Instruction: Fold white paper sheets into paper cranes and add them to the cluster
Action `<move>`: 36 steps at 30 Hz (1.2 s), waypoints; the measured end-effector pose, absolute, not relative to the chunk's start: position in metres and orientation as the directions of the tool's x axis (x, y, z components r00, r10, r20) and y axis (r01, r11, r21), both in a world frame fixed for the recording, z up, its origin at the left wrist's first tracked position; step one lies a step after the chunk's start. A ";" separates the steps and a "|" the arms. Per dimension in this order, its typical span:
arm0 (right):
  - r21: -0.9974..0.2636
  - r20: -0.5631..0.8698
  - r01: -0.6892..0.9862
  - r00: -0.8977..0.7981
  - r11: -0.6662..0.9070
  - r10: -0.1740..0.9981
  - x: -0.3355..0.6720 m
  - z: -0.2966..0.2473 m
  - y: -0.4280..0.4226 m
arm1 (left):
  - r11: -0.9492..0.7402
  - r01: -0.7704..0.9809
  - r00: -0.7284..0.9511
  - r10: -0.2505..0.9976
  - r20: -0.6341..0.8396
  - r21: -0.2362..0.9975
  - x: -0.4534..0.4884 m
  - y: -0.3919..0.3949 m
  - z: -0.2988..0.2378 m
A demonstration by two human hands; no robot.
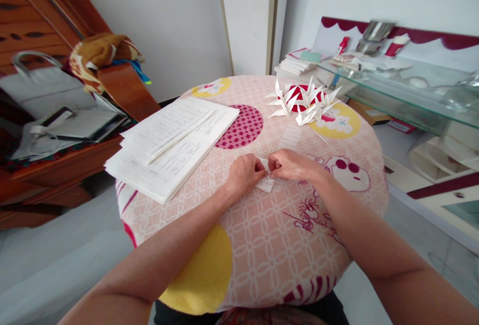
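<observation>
A small folded piece of printed white paper (266,181) lies on the round table's pink patterned cloth (262,245). My left hand (244,174) and my right hand (294,164) meet over it, both with fingers curled and pinching its upper edge. Only the paper's lower part shows below the fingers. Several folded white paper cranes (303,101) sit in a cluster at the far side of the table, well beyond both hands.
A thick stack of printed sheets (172,143) lies on the table's left part. A wooden chair with a bag and papers (67,120) stands left. A glass shelf (404,90) with cups and books juts in at the right.
</observation>
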State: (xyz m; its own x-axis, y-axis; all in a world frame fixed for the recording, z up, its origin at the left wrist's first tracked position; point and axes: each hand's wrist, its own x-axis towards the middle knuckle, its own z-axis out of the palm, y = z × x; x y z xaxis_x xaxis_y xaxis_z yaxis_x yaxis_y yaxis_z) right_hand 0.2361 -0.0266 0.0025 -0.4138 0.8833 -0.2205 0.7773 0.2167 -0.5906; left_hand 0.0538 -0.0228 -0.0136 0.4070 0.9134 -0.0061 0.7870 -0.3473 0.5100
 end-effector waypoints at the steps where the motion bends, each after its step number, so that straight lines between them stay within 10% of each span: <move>1: -0.580 -0.211 0.782 -0.413 0.226 0.886 0.235 0.002 -0.026 | -0.350 0.786 0.408 0.913 -0.004 0.510 0.054 -0.023 -0.014; 36: -0.601 -0.206 0.753 -0.471 0.269 0.858 0.237 0.010 -0.032 | -0.363 0.790 0.412 0.911 0.010 0.494 0.053 -0.022 -0.014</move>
State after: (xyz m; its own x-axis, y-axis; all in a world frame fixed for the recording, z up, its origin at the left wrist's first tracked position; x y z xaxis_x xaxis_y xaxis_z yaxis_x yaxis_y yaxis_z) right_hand 0.2366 -0.0316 0.0102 -0.4707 0.8580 -0.2059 0.7529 0.2689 -0.6007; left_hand 0.0535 -0.0224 -0.0144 0.4119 0.9112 0.0097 0.7904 -0.3626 0.4938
